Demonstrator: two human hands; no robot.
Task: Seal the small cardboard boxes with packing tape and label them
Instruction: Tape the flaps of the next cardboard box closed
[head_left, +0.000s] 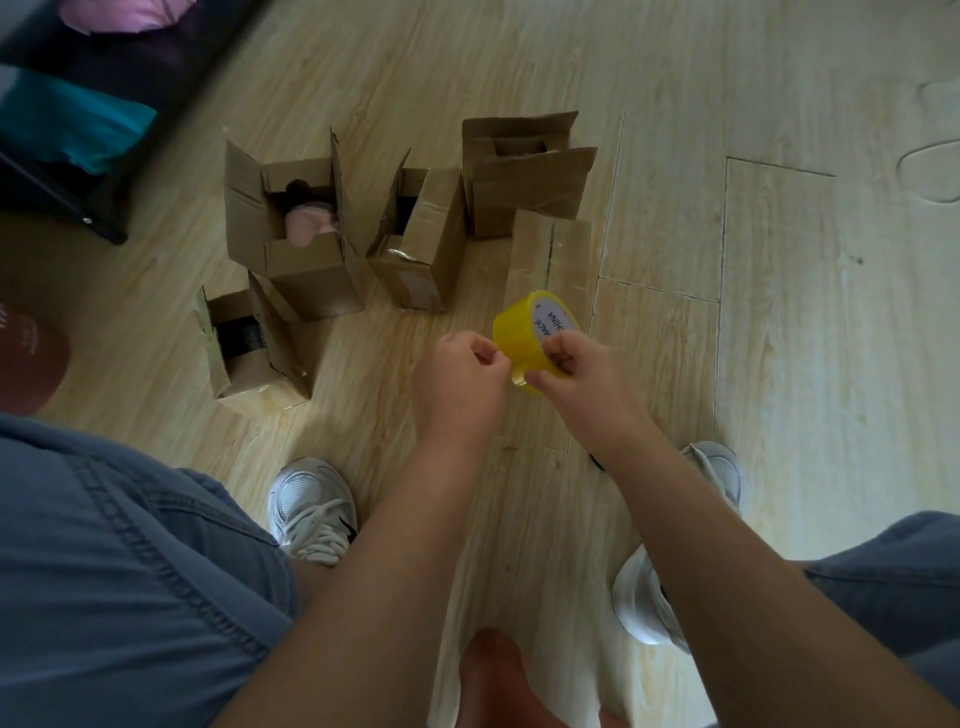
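Note:
A yellow roll of packing tape (524, 325) is held above the wooden floor. My right hand (579, 371) grips the roll at its lower edge. My left hand (462, 369) pinches at the tape's free end just left of the roll. Beyond the hands stand several small cardboard boxes: an open one with something pink inside (306, 244), a half-open one (421, 244), an open one at the back (519, 176), a closed taped one (550, 254) right behind the roll, and an open one with a dark thing inside (249, 348) at the left.
My two white sneakers (311, 509) (649, 597) stand on the wooden floor (779, 312) below the hands. A dark shelf unit with teal and pink items (67, 124) fills the upper left corner. Blue denim covers my knees at both lower sides.

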